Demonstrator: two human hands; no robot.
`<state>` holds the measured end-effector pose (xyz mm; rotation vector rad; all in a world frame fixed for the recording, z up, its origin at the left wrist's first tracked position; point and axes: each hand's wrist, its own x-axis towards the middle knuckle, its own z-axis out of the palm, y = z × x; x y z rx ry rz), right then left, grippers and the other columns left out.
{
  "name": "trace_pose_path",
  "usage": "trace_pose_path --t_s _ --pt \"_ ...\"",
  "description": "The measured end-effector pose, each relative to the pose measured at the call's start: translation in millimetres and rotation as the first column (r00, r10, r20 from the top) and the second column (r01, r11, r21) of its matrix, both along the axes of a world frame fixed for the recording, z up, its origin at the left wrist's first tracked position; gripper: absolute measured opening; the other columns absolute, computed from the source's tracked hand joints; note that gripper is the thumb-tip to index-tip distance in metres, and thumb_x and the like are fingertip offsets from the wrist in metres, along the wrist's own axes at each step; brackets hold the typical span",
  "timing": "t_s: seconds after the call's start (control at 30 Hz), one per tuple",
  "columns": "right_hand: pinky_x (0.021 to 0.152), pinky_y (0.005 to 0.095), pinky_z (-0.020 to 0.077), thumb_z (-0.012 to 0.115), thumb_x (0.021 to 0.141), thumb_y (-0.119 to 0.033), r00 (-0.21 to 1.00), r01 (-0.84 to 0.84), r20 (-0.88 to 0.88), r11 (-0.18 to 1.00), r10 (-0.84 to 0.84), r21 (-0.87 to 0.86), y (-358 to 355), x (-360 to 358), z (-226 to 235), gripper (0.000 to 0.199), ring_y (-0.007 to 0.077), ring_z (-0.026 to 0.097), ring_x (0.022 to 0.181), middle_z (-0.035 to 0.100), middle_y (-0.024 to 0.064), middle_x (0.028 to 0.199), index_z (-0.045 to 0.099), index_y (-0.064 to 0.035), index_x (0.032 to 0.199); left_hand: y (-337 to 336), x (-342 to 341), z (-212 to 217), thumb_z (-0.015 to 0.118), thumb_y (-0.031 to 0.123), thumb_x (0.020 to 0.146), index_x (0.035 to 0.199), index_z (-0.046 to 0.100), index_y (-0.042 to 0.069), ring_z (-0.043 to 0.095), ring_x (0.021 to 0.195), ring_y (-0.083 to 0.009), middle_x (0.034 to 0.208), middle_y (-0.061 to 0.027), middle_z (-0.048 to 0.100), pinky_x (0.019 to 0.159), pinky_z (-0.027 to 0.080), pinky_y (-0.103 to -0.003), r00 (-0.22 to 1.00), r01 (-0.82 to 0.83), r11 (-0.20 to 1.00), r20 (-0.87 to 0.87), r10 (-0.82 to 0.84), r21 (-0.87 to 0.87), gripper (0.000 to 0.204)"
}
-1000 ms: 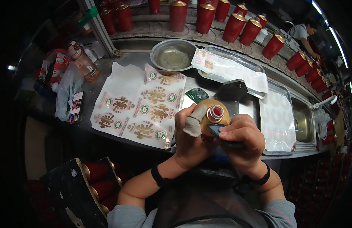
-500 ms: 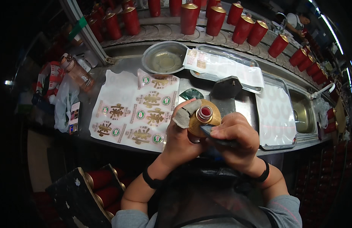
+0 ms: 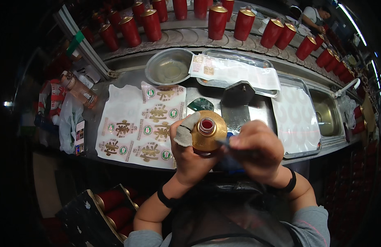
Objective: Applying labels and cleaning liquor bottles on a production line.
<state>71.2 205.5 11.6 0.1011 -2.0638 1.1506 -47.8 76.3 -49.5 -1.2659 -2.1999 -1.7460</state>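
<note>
My op's shirt is grey, short-slv cut: L sleeve [image 3: 142, 238] grey, R sleeve [image 3: 308, 228] grey too w/ a thin pink line slanting on it. Over it I get a dark apron [image 3: 244, 218], partly see-thru like mesh, w/ blk edging. L wristband [image 3: 167, 198] & R wristband [image 3: 290, 180] both blk, narrow. On the L hand [image 3: 194, 162] I see rough grey finger covers [image 3: 183, 136], fabric-like; R hand [image 3: 258, 148] is too blurred for detail.
</note>
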Motion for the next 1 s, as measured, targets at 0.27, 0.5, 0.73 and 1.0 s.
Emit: trace_pose_path --t_s 0.27,0.5,0.73,1.0 --pt "0.072 0.0264 0.0503 0.080 0.083 -0.013 0.943 0.187 0.324 0.933 -0.082 -0.309 21 -7 -6 0.024 0.0123 0.063 0.080 0.067 0.0073 0.088 0.066 0.0008 0.097 -22 -34 14 0.095 0.016 0.057 0.136 0.046 0.001 0.058 0.122 -0.0272 0.129 -0.0153 0.057 0.106 0.044 -0.037 0.842 0.440 0.892 0.392 -0.369 -0.104 0.094" --pt "0.074 0.0249 0.0491 0.079 0.083 -0.015 0.935 0.134 0.355 0.916 0.010 -0.378 45 -47 -19 0.024 0.0086 0.060 0.083 0.065 0.0036 0.089 0.066 0.0000 0.097 -13 -80 28 0.092 0.012 0.058 0.147 0.039 0.003 0.054 0.127 -0.0188 0.141 -0.0104 0.053 0.110 0.039 -0.034 0.553 0.751 0.661 0.535 -0.638 0.012 0.103" --pt "0.077 0.0229 0.0488 0.080 0.084 -0.016 0.972 0.092 0.236 0.901 0.012 -0.423 22 -28 18 0.025 0.0084 0.062 0.086 0.066 0.0038 0.091 0.066 -0.0002 0.097 -35 -44 23 0.098 0.023 0.055 0.146 0.032 0.002 0.046 0.132 -0.0282 0.140 -0.0144 0.043 0.111 0.039 -0.039 0.830 0.453 0.891 0.381 -0.408 -0.033 0.114" --pt "0.074 0.0243 0.0488 0.081 0.083 -0.016 0.931 0.113 0.365 0.959 -0.011 -0.261 49 -56 -13 0.027 0.0084 0.061 0.082 0.065 0.0036 0.088 0.065 0.0003 0.098 -23 -53 25 0.094 0.015 0.057 0.134 0.047 0.002 0.059 0.118 -0.0276 0.128 -0.0144 0.056 0.102 0.046 -0.036 0.895 0.378 0.924 0.275 -0.351 -0.053 0.091"
